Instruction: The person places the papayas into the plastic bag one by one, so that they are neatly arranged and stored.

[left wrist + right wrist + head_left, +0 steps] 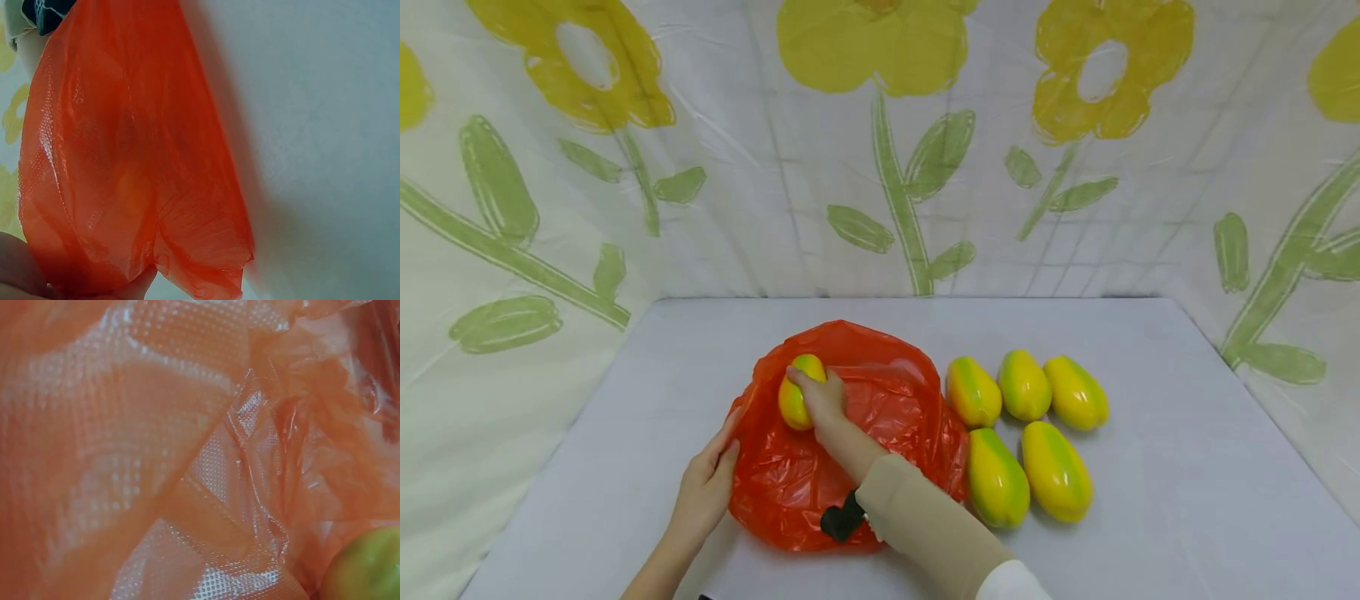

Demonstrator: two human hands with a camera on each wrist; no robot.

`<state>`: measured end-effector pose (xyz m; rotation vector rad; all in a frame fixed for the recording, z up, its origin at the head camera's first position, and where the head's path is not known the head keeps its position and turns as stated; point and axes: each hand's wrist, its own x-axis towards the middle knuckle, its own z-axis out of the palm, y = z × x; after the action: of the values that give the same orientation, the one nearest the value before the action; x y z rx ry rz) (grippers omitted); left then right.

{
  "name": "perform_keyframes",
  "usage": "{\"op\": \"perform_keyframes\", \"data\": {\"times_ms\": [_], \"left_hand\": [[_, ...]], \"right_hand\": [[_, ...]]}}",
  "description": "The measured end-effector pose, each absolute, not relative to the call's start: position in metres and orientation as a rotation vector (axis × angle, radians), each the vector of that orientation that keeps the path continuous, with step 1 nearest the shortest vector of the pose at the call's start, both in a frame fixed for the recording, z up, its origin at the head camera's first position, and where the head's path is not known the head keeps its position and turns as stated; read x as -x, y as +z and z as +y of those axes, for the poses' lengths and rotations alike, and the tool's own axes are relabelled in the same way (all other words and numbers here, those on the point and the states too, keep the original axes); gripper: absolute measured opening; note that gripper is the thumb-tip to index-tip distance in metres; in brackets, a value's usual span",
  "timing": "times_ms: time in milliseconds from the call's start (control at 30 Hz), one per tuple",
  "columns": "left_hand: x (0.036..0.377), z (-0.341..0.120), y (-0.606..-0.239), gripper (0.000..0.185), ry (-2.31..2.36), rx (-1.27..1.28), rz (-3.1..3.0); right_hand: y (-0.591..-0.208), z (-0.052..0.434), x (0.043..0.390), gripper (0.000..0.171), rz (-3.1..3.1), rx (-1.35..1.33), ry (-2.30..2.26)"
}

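- Right hand (pixel 826 400) grasps one yellow-green fruit (pixel 793 406) inside the red bag (pixel 782 492), nearer the tabletop's (pixel 1180 508) left edge; that glossy skin could slip if the hold loosens.
- Left hand (pixel 706 479) pinches the bag's left rim; ease off, and thin plastic could fold inward!
- Sleeve (pixel 928 521) reaches over the near side; a snag could drag the bag.
- Five more fruits (pixel 1057 472) sit toward the right edge; a bump could roll them.
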<state>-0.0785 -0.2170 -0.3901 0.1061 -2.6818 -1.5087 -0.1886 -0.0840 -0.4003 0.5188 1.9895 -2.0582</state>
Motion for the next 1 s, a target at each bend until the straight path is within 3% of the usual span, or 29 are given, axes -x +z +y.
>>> {"op": "perform_keyframes", "data": {"times_ms": [333,1000], "left_hand": [[0.0769,-0.2171,-0.3943,0.044,-1.49,-0.081,-2.653],[0.0785,-0.2184,-0.3931,0.044,-1.482,-0.05,-2.641]], "right_hand": [[-0.4067,-0.0842,0.1853,0.052,2.018,-0.435,-2.057],[-0.4043,-0.078,0.1859,0.068,1.967,-0.448,-2.106]]}}
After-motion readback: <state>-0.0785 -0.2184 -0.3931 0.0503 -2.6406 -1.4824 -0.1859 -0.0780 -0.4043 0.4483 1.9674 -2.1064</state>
